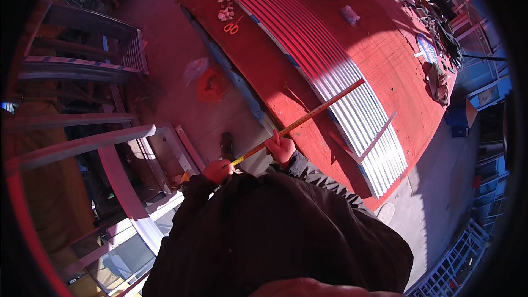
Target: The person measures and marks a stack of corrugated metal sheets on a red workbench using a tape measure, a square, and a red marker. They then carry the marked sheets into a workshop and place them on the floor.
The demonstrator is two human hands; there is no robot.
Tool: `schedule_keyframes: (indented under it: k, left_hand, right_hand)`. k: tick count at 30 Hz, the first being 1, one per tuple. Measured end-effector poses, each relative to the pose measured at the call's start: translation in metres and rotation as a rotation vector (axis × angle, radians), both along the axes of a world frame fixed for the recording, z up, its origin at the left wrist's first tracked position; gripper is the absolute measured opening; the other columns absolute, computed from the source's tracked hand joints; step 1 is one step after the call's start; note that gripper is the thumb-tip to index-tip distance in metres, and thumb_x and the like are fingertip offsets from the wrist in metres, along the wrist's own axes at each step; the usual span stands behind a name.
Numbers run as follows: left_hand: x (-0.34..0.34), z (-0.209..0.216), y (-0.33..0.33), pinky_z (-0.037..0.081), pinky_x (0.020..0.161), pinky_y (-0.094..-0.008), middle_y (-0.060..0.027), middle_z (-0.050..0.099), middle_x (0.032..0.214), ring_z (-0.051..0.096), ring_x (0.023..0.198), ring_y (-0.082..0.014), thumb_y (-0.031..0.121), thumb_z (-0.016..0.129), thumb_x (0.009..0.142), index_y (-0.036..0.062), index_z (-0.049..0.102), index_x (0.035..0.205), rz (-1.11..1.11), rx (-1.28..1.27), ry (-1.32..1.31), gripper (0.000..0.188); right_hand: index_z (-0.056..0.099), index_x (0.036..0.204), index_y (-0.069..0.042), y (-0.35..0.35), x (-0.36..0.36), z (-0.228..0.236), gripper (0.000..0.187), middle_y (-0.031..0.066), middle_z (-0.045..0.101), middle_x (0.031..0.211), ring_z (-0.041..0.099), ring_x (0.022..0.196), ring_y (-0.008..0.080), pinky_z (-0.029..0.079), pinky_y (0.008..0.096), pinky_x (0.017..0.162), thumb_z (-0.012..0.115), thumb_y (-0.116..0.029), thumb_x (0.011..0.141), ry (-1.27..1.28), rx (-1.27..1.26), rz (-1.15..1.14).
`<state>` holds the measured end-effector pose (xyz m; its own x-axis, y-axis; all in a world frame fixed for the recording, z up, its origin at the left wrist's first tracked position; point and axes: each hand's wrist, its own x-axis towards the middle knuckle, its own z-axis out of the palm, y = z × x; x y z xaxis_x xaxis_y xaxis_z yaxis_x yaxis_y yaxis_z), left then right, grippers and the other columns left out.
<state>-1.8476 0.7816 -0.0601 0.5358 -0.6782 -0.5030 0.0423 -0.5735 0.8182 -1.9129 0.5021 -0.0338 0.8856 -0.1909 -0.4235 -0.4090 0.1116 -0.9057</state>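
My left hand [218,171] is closed around the near end of a yellow tape measure [316,111]. The blade runs out to the right, over a red-covered table and across a row of long pale metal profiles [352,99] laid side by side. Partway along the blade, my right hand [281,149] pinches it near the table's edge. A slim reddish stick-like thing rises from the right fist; its kind is unclear. Lying across the profiles' near end is a flat metal bar [378,138], with another thin piece meeting it at an angle.
Orange-handled scissors [232,27] and several small pale pieces [225,11] lie on the red table [407,77]. Metal frames [82,151] stand close at my left. An orange bag [210,86] rests on the floor. Tools and scraps [437,80] crowd the table's right side.
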Motion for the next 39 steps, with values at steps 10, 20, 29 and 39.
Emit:
schedule_keyframes:
  k: [10, 20, 29, 39]
  left_hand:
    - [0.268, 0.007, -0.045, 0.047, 0.066, -0.032, -0.0063, 0.065, 0.077, 0.061, 0.072, -0.0155, 0.03, 0.059, 0.09, 0.0009, 0.067, 0.093, -0.476, 0.088, 0.065, 0.03]
    - [0.363, 0.002, -0.177, 0.048, 0.065, -0.03, -0.0043, 0.062, 0.069, 0.06, 0.067, -0.0142, 0.021, 0.064, 0.087, 0.0014, 0.071, 0.087, -0.975, -0.011, -0.135, 0.021]
    - [0.358, 0.039, -0.271, 0.049, 0.066, -0.0304, -0.0059, 0.067, 0.071, 0.063, 0.067, -0.0164, 0.022, 0.06, 0.089, 0.0018, 0.071, 0.087, -1.205, 0.019, -0.097, 0.023]
    - [0.363, 0.022, -0.35, 0.048, 0.058, -0.0273, -0.0035, 0.065, 0.067, 0.061, 0.062, -0.011, 0.023, 0.059, 0.089, 0.0014, 0.07, 0.082, -1.305, -0.025, 0.019, 0.025]
  right_hand:
    - [0.064, 0.075, -0.005, 0.03, 0.091, -0.005, 0.031, -0.0002, 0.058, 0.061, 0.05, 0.052, 0.0068, 0.04, 0.0248, 0.049, 0.063, -0.03, 0.093, 0.026, 0.121, -0.67]
    - [0.055, 0.075, -0.008, -0.031, 0.027, 0.008, 0.026, 0.0001, 0.049, 0.056, 0.041, 0.039, 0.0102, 0.033, 0.0254, 0.036, 0.063, -0.024, 0.093, -0.153, 0.079, -1.744]
    - [0.056, 0.083, -0.008, -0.032, 0.028, -0.008, 0.03, -0.0026, 0.046, 0.057, 0.039, 0.038, 0.0094, 0.032, 0.0258, 0.036, 0.061, -0.036, 0.094, -0.245, 0.122, -1.924]
    - [0.05, 0.104, -0.015, 0.029, 0.084, -0.036, 0.021, -0.0004, 0.049, 0.072, 0.039, 0.046, 0.0132, 0.032, 0.0365, 0.04, 0.041, -0.031, 0.094, -0.128, 0.84, -2.05]
